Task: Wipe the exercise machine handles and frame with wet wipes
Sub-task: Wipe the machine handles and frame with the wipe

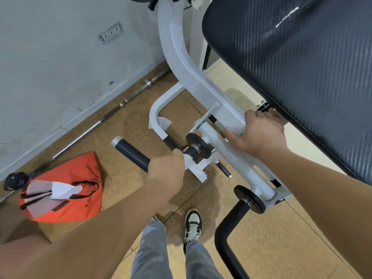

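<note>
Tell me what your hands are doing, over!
Left hand grips black handle. Right hand grips white frame. Nothing in the way.

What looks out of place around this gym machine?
A crumpled white scrap, perhaps a wipe, hangs on the lower white frame tube. A barbell lies loose on the floor along the wall, near an orange bag lying flat. Nothing looks spilled or broken.

Glossy white metal frame (187, 77); matt black handle (132, 153), perhaps rubber; weave-textured pad (291, 57).
</note>
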{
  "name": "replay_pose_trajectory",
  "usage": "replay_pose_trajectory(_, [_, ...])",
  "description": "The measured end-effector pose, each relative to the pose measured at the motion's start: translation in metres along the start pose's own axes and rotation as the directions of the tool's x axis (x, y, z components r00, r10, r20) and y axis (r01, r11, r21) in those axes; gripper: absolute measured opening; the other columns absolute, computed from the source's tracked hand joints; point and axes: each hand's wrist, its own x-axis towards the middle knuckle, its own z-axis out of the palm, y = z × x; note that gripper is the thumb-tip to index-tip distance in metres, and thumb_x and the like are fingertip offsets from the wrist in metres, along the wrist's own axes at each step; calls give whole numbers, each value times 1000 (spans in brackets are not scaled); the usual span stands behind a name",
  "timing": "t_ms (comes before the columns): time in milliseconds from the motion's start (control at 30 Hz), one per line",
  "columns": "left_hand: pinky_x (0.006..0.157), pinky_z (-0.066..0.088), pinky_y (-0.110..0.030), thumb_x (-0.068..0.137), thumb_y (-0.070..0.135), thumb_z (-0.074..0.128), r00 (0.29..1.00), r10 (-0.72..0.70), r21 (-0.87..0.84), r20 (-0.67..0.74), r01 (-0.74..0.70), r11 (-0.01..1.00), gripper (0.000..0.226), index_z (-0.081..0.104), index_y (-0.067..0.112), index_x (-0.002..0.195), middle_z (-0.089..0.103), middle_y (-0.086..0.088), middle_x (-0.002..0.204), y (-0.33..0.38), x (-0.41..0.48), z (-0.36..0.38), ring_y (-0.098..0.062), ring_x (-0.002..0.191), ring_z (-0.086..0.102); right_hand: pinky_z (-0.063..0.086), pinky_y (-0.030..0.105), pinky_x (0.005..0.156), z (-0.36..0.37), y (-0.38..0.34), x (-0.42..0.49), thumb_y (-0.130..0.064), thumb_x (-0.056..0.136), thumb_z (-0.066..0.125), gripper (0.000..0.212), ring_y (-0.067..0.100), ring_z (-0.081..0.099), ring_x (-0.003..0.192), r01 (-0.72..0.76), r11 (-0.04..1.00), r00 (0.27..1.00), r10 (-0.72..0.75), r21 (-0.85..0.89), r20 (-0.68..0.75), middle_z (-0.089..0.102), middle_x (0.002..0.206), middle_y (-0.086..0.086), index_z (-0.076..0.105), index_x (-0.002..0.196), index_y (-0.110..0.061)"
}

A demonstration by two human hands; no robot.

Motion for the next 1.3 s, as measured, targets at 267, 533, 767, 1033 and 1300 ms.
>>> replay_pose_trajectory(267, [65,54,-31,90,11,55,920,28,-610,392,237,757,10,63,4,89,70,-6,69,8,37,-26,-18,56,63,46,44,98,-2,-3,-2,-91,83,31,96,35,58,117,-19,999,1000,19,33,0,64,123,15,54,133,-12])
replay_pose_trajectory(533, [112,34,-49,84,7,66,973,116,263,-202,-60,963,51,32,5,121,63,-4,92,-7,-24,25,-26,89,66,48,43,95,-3,-2,-3,-93,82,30,98,34,60,116,-22,1000,1000,23,12,-20,66,121,12,56,132,-13])
replay_pose_trajectory(767, [76,61,-38,72,15,76,812,125,-374,571,122,920,20,68,6,87,74,-14,90,-19,37,-26,-26,72,73,50,42,93,1,-1,-3,-94,81,27,98,34,62,111,-11,1000,998,12,11,-69,68,116,12,59,126,-13])
replay_pose_trajectory(1033, [106,37,-43,83,13,67,960,63,113,-272,-33,993,40,42,12,115,64,-1,90,-9,-28,26,-25,90,62,52,42,90,2,-3,-6,-90,85,36,89,34,64,105,25,1000,992,-24,1,-123,70,109,12,61,120,-13])
replay_pose_trajectory(1300, [102,41,-48,85,24,63,991,125,301,52,-135,944,15,59,20,99,64,1,89,-39,-23,-6,-22,88,63,52,43,89,5,-2,-7,-90,85,36,91,37,64,107,18,1000,987,-14,22,-158,70,113,15,62,119,-10])
